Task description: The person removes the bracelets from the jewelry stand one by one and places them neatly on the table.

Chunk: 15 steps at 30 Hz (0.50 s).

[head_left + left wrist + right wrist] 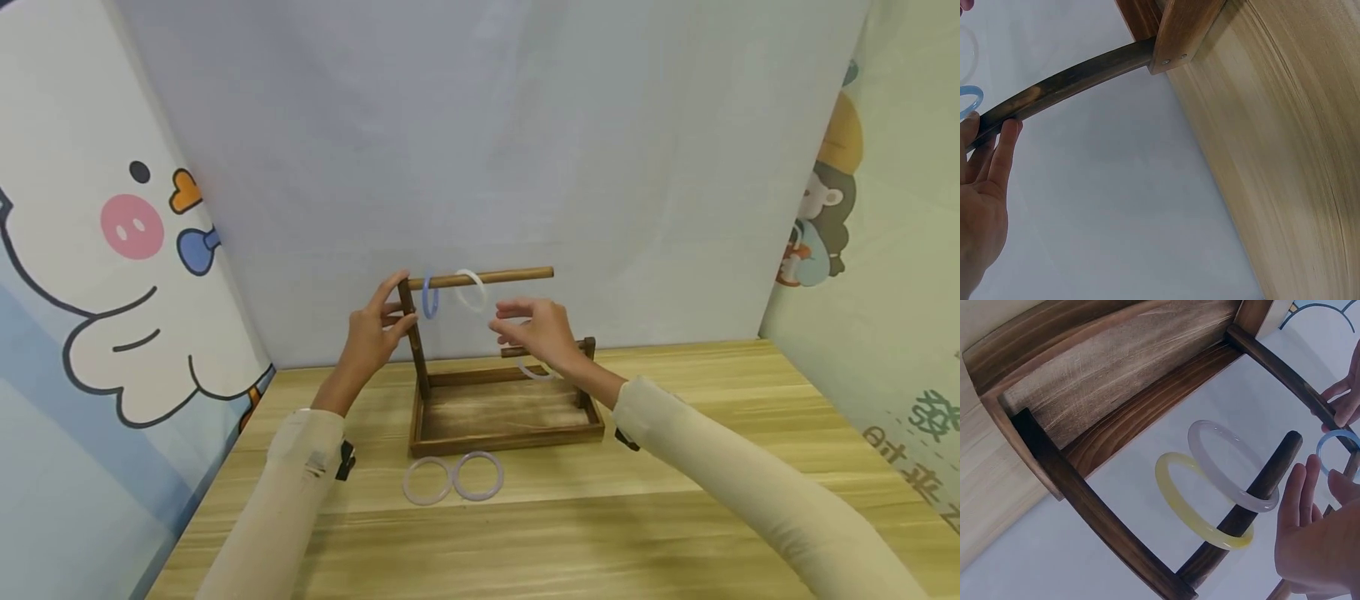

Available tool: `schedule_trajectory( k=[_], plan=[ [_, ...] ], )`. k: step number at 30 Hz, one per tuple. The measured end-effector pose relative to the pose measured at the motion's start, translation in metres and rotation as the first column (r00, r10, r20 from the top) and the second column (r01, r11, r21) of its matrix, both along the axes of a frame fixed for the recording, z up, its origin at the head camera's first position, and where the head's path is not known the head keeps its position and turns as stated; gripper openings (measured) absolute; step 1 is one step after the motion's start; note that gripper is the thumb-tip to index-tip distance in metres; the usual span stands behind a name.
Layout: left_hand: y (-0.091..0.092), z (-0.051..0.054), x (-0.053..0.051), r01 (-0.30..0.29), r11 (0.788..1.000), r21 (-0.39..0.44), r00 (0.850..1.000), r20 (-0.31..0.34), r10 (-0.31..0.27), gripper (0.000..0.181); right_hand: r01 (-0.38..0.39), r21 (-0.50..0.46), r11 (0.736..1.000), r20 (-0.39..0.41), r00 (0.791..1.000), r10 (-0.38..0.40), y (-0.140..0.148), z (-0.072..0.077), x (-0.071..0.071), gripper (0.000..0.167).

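Observation:
My left hand [372, 329] grips the top of the tall upright post [417, 350] of a dark wooden bangle stand, thumb and fingers on either side. From the stand's upper bar [517, 274] hang a blue bangle [425, 294] near the post and a white bangle [482, 292] farther right. My right hand [546, 333] is just right of the white bangle, fingers loosely bent and apart from it, holding nothing. A yellow bangle [1192, 522] and a pale lilac bangle [1262, 504] hang on the lower bar [1282, 456], partly hidden behind my right hand in the head view.
Two pale bangles, a left one [428, 502] and a right one [478, 497], lie side by side on the wood-grain table [675, 533] before the stand's tray base [510, 437]. A white backdrop [637, 167] stands behind, with cartoon-printed panels at both sides.

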<state>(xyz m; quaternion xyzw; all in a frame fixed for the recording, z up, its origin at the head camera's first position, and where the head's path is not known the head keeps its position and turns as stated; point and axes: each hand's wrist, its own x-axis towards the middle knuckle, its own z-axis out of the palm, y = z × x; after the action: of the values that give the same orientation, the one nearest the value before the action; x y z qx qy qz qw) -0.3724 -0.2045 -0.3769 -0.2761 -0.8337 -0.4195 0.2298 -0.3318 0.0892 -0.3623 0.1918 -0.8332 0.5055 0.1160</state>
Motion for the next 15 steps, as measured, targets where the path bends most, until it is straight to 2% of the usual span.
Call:
schedule_trajectory(
  k=[15],
  plan=[
    [0.003, -0.001, -0.001, -0.009, 1.0, -0.005, 1.0, 0.006, 0.009, 0.071, -0.016, -0.054, 0.998, -0.001, 1.0, 0.015, -0.005, 0.002, -0.013, 0.036]
  ],
)
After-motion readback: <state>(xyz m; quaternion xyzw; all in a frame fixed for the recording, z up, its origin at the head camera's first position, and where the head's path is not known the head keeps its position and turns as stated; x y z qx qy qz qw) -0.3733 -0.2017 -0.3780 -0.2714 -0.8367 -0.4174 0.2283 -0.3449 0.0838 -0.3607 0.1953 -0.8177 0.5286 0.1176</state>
